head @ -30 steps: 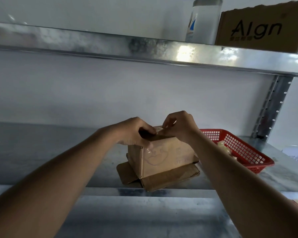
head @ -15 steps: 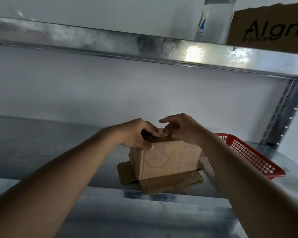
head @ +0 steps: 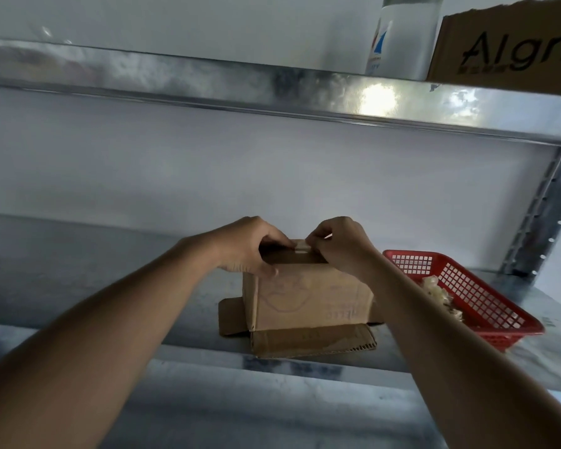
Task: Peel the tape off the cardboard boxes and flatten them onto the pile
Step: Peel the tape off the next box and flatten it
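Observation:
A small brown cardboard box (head: 308,299) stands on a metal shelf, its bottom flaps splayed flat under it. My left hand (head: 250,247) grips the box's top left edge, thumb down on the front face. My right hand (head: 340,244) pinches a pale strip of tape (head: 302,246) at the middle of the box's top. The top face of the box is mostly hidden behind both hands.
A red plastic basket (head: 486,306) with crumpled tape scraps sits to the right of the box. The upper shelf (head: 272,85) carries a white bottle (head: 399,37) and a printed cardboard box (head: 506,50). A perforated steel upright (head: 541,215) stands at the right.
My right hand's fingers have shifted on the box's top and now pinch the tape strip, which shows lifted between the hands. The left hand keeps its hold.

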`<state>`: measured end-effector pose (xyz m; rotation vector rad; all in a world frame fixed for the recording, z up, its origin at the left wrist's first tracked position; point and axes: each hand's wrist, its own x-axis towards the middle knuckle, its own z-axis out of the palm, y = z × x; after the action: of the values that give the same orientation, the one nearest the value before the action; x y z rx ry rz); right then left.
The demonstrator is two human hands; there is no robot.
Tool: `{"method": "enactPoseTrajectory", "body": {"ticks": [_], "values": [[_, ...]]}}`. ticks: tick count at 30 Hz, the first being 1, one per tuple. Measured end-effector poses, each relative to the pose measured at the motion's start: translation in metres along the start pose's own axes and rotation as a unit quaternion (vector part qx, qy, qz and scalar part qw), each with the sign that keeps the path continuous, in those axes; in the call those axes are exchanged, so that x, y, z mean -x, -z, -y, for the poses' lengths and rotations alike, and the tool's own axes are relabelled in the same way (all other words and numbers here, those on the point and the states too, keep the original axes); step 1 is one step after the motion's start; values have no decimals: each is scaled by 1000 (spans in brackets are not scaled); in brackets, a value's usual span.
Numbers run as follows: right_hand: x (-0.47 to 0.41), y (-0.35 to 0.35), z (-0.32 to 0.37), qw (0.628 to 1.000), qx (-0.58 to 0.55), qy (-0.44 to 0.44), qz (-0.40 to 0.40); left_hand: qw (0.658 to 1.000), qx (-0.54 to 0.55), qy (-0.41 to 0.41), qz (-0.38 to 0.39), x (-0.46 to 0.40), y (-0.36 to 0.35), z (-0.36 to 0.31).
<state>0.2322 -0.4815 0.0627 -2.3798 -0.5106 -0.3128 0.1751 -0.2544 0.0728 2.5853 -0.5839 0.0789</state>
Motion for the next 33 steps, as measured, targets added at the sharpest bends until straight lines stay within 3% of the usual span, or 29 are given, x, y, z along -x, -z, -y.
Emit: {"method": "enactPoseTrajectory", "body": {"ticks": [6,11,14,18,21,25,33], "values": [[1,5,-4,984,-150,-93,-39,999,-18,22,20,3,5,0],[6,5,-4,990,-80,7,-117,998,-46,27,-28,-5,-2,-14],[8,7,-1,992,-59,67,-93,998,-40,33,-46,-5,-7,-16],[9,3,4,990,38,96,-97,998,-11,48,-46,-2,-9,-14],[8,0,6,991,39,113,-64,997,-1,56,-51,-2,-11,-14],[12,-4,10,992,53,113,9,996,11,65,-54,-1,-13,-12],[3,-3,24,987,143,67,28,996,25,55,-61,-2,-16,-7]]}}
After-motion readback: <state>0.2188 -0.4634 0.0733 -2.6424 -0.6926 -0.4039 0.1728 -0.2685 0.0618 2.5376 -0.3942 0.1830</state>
